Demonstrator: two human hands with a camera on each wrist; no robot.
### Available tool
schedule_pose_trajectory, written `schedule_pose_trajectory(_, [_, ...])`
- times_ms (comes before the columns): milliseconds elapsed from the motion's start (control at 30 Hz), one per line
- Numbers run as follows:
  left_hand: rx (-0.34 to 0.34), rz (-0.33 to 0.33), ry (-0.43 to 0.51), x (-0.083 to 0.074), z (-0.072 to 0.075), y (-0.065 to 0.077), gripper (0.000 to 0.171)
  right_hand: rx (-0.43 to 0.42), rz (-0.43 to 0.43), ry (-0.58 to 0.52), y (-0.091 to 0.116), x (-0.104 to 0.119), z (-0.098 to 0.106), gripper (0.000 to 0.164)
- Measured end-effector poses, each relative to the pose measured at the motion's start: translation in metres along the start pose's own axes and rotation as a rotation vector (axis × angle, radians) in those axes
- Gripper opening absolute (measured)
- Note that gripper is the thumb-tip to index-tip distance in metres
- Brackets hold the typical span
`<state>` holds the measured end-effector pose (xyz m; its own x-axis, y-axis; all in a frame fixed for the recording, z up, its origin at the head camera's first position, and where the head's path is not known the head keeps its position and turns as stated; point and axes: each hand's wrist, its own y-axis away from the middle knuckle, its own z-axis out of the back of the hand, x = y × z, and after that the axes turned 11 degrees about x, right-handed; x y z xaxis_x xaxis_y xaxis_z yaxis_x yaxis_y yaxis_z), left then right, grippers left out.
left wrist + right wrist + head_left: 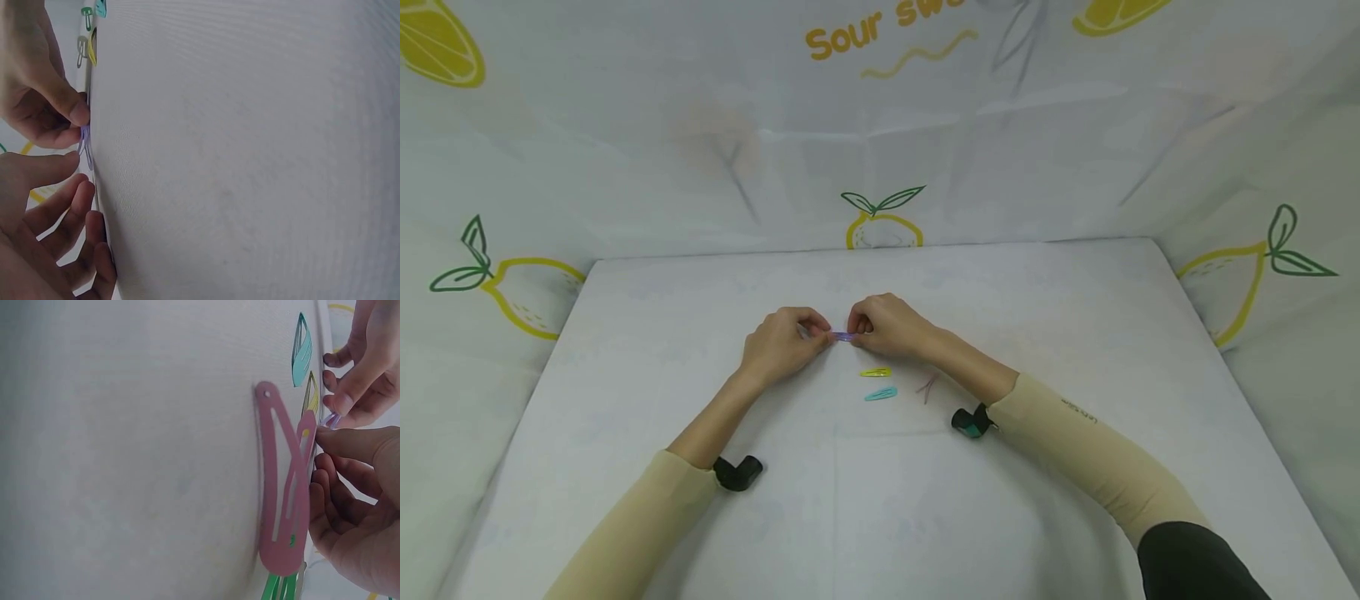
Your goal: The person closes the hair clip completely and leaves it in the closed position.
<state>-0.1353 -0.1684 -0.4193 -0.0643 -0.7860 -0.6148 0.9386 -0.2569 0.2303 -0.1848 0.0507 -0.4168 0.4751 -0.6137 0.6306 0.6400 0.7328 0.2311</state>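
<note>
Both hands meet over the table at a purple snap hair clip (843,337). My left hand (781,343) pinches its left end between thumb and fingers. My right hand (891,327) holds the other end in a pinch. In the left wrist view the purple clip (85,140) has its prongs spread apart, beside the left thumb. Nearer me lie a yellow hair clip (876,372) and a light blue hair clip (881,393). A pink hair clip (269,481) looms large in the right wrist view, its two parts sprung apart; fingertips partly hide the purple one there.
A green hair clip (279,589) shows partly behind the pink one. Black wrist cameras (739,473) hang beneath both forearms. A white cloth covers the table (775,533), and white curtains with lemon drawings (883,229) stand behind and at the sides.
</note>
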Motion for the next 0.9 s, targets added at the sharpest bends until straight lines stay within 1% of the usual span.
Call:
schedule_pose_trajectory(233, [0.043, -0.015, -0.009, -0.001, 0.002, 0.001, 0.019, 0.003, 0.018, -0.024, 0.0, 0.0, -0.001, 0.004])
schedule_pose_trajectory(400, [0.062, -0.026, -0.01, 0.0, 0.003, 0.0, 0.017, 0.008, 0.039, -0.032, 0.002, 0.001, 0.0, 0.004])
schedule_pose_trajectory(633, [0.064, -0.026, -0.021, -0.001, 0.003, 0.001, 0.016, -0.004, 0.07, -0.05, 0.003, -0.001, -0.002, 0.004])
schedule_pose_trajectory(667, [0.065, -0.026, -0.022, -0.001, 0.003, 0.001, 0.015, -0.01, 0.09, -0.054, -0.001, -0.009, -0.006, 0.004])
schedule_pose_trajectory(733, [0.07, -0.024, -0.022, 0.0, 0.002, 0.001, 0.015, -0.013, 0.097, -0.058, -0.001, -0.01, -0.006, 0.003])
schedule_pose_trajectory(867, [0.071, -0.021, -0.018, 0.001, 0.002, 0.0, 0.014, -0.014, 0.092, -0.063, 0.0, -0.009, -0.006, 0.003])
schedule_pose_trajectory(900, [0.071, -0.023, -0.017, 0.002, 0.001, 0.0, 0.014, -0.011, 0.073, -0.065, 0.004, -0.001, -0.002, 0.004])
